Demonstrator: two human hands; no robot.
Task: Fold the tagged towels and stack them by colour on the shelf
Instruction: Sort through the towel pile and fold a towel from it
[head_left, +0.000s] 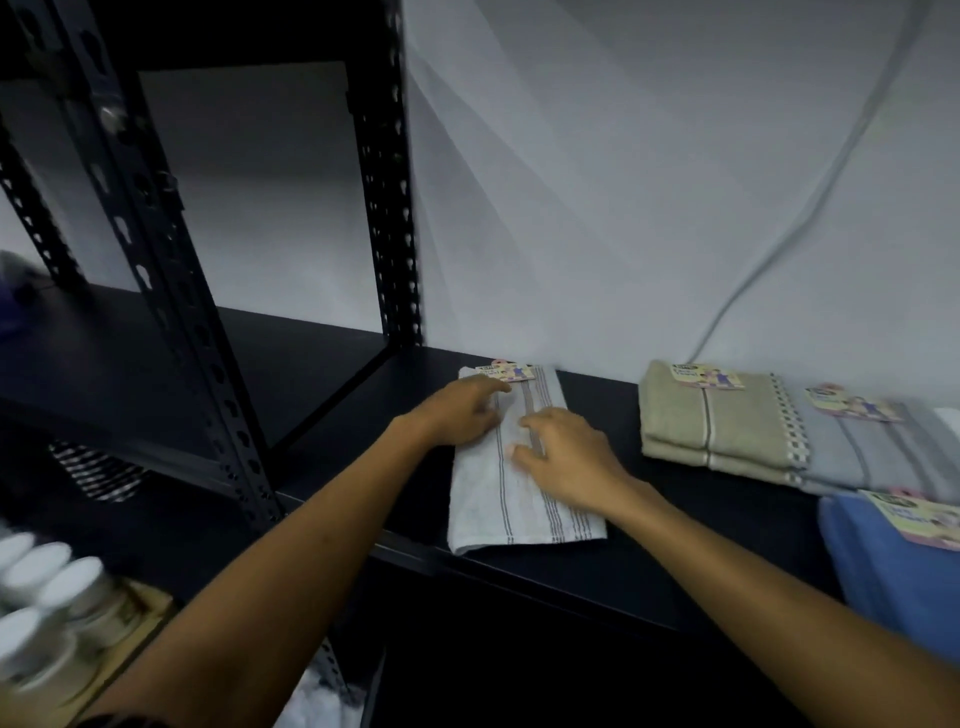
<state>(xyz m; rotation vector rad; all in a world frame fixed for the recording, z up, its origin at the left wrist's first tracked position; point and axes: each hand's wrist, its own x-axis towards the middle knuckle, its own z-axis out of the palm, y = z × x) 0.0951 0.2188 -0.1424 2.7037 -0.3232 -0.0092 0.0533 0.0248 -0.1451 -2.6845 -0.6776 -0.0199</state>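
Both my hands lie on the white towel (519, 493): my left hand (462, 413) rests on its far left part with fingers loose, fingertips by the paper tag (506, 371); my right hand (563, 454) presses flat on its middle, fingers spread. Folded, it sits on the dark shelf (649, 561), long axis running from the front edge toward the wall, tag end farthest. To the right lie a beige towel (711, 421), a grey towel (872, 452) and a blue towel (893, 566).
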